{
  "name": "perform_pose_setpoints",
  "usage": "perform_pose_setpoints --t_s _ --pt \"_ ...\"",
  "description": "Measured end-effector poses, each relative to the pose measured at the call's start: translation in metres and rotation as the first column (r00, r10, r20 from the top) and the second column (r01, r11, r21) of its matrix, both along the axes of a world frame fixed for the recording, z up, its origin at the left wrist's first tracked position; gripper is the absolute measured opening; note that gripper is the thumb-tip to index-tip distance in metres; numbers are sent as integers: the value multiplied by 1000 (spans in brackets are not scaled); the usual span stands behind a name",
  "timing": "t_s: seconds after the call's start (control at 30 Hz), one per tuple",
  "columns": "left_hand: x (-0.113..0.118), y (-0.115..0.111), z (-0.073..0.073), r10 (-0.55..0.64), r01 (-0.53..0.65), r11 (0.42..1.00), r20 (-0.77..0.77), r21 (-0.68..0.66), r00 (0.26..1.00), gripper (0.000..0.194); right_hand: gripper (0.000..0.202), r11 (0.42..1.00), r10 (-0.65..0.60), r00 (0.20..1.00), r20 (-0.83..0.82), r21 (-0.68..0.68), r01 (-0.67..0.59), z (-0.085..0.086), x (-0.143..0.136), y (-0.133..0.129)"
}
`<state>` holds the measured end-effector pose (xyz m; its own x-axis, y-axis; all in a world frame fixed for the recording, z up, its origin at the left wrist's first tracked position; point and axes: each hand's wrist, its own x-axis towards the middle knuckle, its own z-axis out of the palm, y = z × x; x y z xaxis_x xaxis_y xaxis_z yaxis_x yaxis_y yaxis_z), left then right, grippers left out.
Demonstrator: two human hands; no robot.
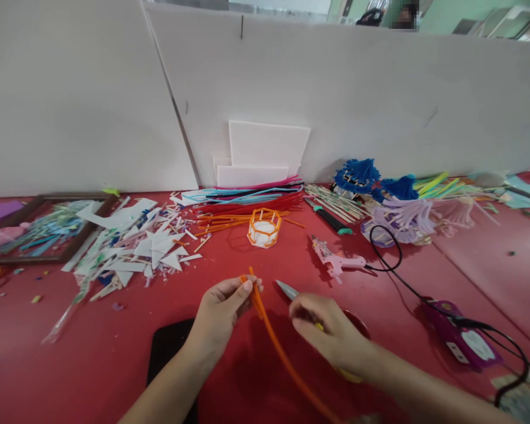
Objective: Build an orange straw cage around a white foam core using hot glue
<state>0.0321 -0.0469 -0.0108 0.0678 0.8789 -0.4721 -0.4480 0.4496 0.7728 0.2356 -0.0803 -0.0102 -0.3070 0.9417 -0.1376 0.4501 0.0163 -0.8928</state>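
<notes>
My left hand pinches several orange pipe cleaners near their upper ends. One long strand curves down to the bottom edge of the view. To the right, my right hand is curled over a pair of scissors, whose closed grey blades point up and left. Bits of their yellow handles show beneath the fingers and palm; the rest is hidden. Beyond both hands stands a small open frame of orange pieces with a white base inside.
Loose pipe cleaners lie at the back, near a green-and-black craft knife. A pink glue gun has its black cord running to a purple power strip. White scraps pile up on the left; a black phone-like slab lies under my left forearm.
</notes>
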Motion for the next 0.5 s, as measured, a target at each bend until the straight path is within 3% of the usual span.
perform_pose_setpoints --t_s 0.13,0.3,0.5 --pt "5 -7 5 -7 8 999 -16 31 1000 35 17 998 -50 969 -241 22 57 17 -15 22" --pt "5 -9 14 55 -54 995 -16 80 998 34 11 995 -71 981 -179 52 81 21 -42 25" --pt "3 -9 13 229 -229 969 7 90 973 38 15 976 -139 961 -240 133 175 20 -48 27"
